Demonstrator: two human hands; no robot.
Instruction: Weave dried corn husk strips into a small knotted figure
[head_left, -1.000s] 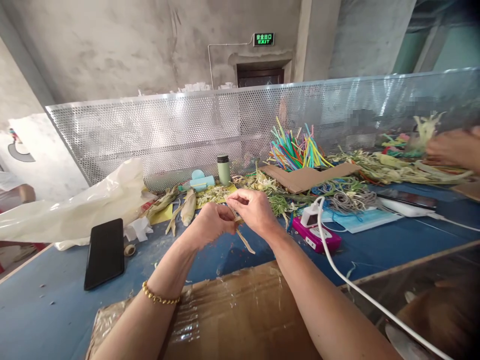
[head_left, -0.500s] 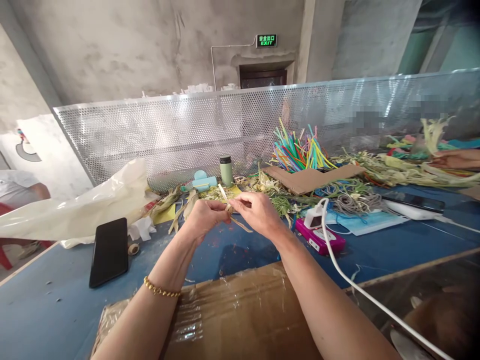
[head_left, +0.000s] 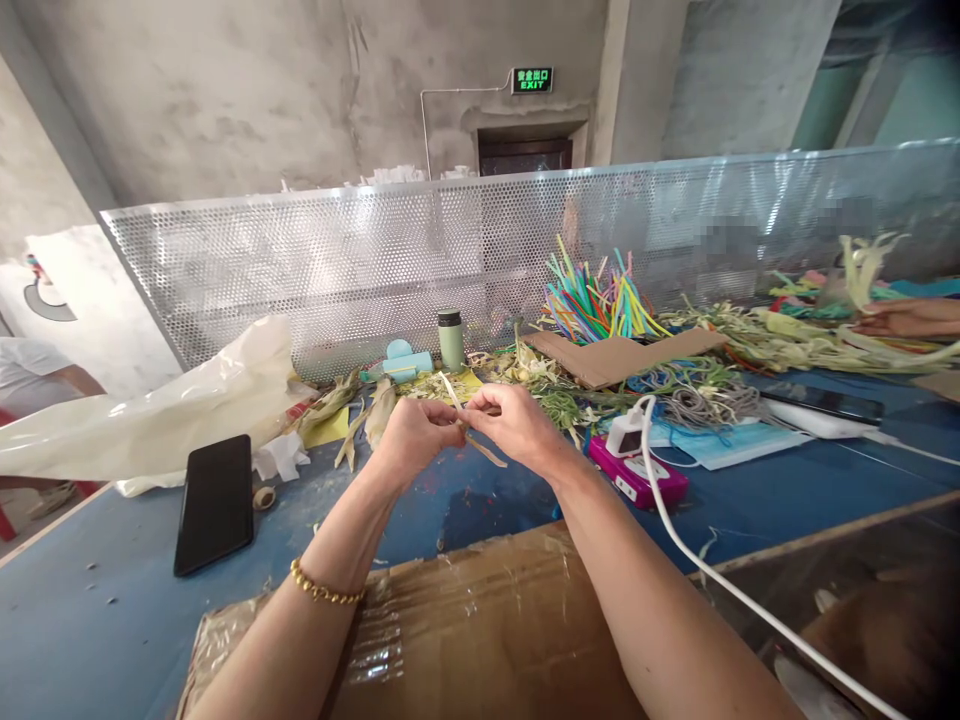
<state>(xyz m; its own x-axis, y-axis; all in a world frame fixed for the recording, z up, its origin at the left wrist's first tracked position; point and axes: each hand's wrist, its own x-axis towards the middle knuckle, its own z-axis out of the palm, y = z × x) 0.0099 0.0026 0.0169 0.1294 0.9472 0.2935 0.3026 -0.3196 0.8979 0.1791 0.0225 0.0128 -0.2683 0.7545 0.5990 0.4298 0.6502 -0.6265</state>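
Note:
My left hand point(head_left: 411, 434) and my right hand point(head_left: 513, 423) meet above the blue table point(head_left: 120, 620), both pinched on one thin pale husk strip point(head_left: 484, 452). The strip's upper end sticks up between the fingertips and its lower end hangs out toward the right. A gold bracelet point(head_left: 322, 590) circles my left wrist. Corn husks point(head_left: 373, 415) lie just beyond my hands.
A black phone point(head_left: 216, 502) lies at left beside a crumpled plastic bag point(head_left: 165, 420). A taped cardboard box point(head_left: 465, 630) sits under my forearms. A pink power bank point(head_left: 637, 472) with a white cable, coloured strips point(head_left: 592, 300), a green bottle point(head_left: 450, 340) and another person's hand point(head_left: 904, 318) are at right.
Both hands rose slightly and moved away from me. The strip turned in my fingers, its upper end now poking up between them.

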